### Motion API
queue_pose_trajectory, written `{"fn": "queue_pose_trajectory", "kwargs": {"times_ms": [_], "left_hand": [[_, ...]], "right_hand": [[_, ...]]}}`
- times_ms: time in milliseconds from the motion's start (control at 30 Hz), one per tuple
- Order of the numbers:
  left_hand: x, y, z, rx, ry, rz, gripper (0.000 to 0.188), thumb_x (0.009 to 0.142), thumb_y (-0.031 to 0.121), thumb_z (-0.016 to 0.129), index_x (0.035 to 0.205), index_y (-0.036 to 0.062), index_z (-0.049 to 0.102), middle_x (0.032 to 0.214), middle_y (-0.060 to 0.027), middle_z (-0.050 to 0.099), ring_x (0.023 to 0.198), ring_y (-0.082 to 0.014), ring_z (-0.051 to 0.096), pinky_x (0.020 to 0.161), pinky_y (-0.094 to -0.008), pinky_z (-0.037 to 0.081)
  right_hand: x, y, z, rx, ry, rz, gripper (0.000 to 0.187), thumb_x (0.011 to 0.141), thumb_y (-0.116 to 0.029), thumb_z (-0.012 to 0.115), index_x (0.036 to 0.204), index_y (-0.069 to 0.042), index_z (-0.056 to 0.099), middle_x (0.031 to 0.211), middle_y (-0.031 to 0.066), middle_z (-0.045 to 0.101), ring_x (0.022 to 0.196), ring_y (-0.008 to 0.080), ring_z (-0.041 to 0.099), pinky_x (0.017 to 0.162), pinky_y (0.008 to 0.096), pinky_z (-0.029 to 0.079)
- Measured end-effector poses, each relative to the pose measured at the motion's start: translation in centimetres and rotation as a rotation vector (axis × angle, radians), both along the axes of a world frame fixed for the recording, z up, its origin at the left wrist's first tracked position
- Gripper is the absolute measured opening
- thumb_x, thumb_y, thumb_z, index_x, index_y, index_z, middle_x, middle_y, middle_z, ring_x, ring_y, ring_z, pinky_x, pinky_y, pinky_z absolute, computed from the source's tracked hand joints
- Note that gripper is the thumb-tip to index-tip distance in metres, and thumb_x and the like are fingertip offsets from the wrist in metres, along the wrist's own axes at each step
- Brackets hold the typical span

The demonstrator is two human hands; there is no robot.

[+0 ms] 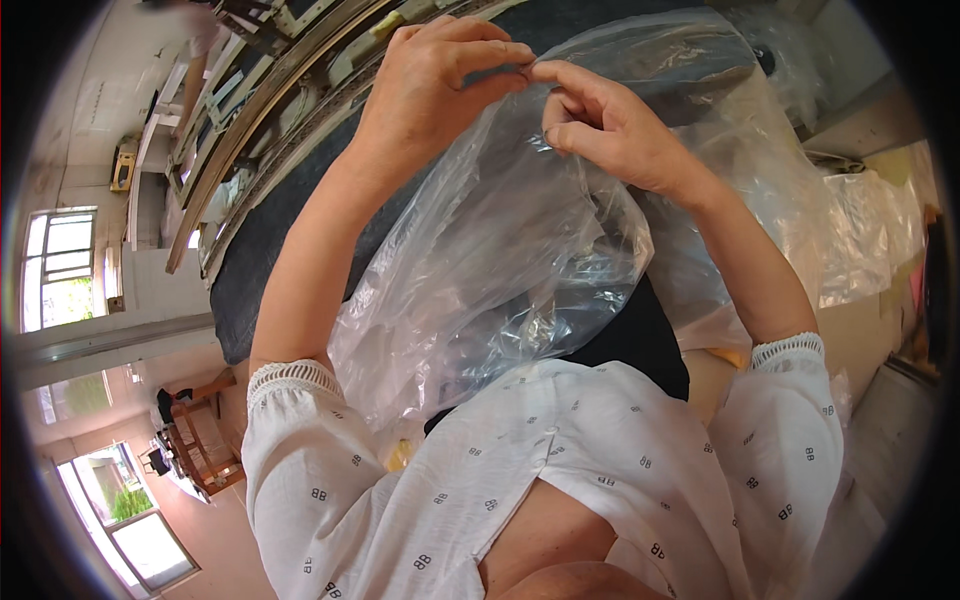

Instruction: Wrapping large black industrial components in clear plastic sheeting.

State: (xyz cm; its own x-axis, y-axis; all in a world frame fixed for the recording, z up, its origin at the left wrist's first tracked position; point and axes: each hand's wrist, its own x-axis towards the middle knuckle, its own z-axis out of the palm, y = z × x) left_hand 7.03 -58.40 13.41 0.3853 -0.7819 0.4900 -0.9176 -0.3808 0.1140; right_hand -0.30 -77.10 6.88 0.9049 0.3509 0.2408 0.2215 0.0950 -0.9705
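Observation:
A large sheet of thin clear plastic, which looks like a bag [470,240], spreads over the dark tabletop [275,255] and hangs down across my lap. My left hand [430,85] is at its far edge, thumb and fingertips pinched together on the film. Close on its right is my right hand [615,130], the index finger reaching to the same spot as the left fingertips. The other right fingers curl in toward the thumb, with film at the thumb tip. Whatever lies right between the fingertips is too small to make out.
More clear plastic [870,235] lies in a crumpled pile at the right. Long wooden and metal rails [290,85] run along the table's far left side. A wooden chair [205,435] stands at the left by the windows [130,515].

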Motion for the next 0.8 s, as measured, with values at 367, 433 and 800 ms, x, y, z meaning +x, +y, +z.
{"fn": "queue_pose_trajectory", "kwargs": {"times_ms": [367,433,800], "left_hand": [[-0.7,-2.2,-6.8,-0.8,0.802,-0.126,0.008,0.084,0.007,0.061,0.09,0.0027,0.061,0.089,-0.0054,0.06,0.081,-0.013,0.058,0.075,-0.0249,0.046],[-0.8,-2.3,-6.8,-1.042,1.01,-0.159,0.007,0.089,0.01,0.054,0.093,0.0041,0.056,0.089,-0.0058,0.059,0.081,-0.0134,0.058,0.077,-0.0263,0.047],[-0.9,10.3,-4.7,-1.401,0.937,0.32,0.028,0.085,0.016,0.06,0.111,0.0092,0.05,0.096,-0.0033,0.057,0.084,-0.0134,0.056,0.068,-0.0238,0.047]], "right_hand": [[2.7,-7.5,3.6,-0.353,-0.013,0.001,0.035,0.08,-0.013,0.055,0.115,-0.006,0.055,0.075,-0.004,0.048,0.071,0.0027,0.044,0.066,0.0168,0.036],[4.7,-10.2,4.1,-0.771,-0.182,-0.396,0.035,0.078,-0.016,0.058,0.112,-0.008,0.054,0.082,0.0,0.052,0.076,0.0098,0.049,0.069,0.0205,0.039],[6.3,-5.2,1.0,-0.902,-0.618,-0.489,0.012,0.085,-0.019,0.053,0.086,-0.007,0.053,0.071,0.003,0.056,0.075,0.0208,0.055,0.071,0.035,0.04]]}}
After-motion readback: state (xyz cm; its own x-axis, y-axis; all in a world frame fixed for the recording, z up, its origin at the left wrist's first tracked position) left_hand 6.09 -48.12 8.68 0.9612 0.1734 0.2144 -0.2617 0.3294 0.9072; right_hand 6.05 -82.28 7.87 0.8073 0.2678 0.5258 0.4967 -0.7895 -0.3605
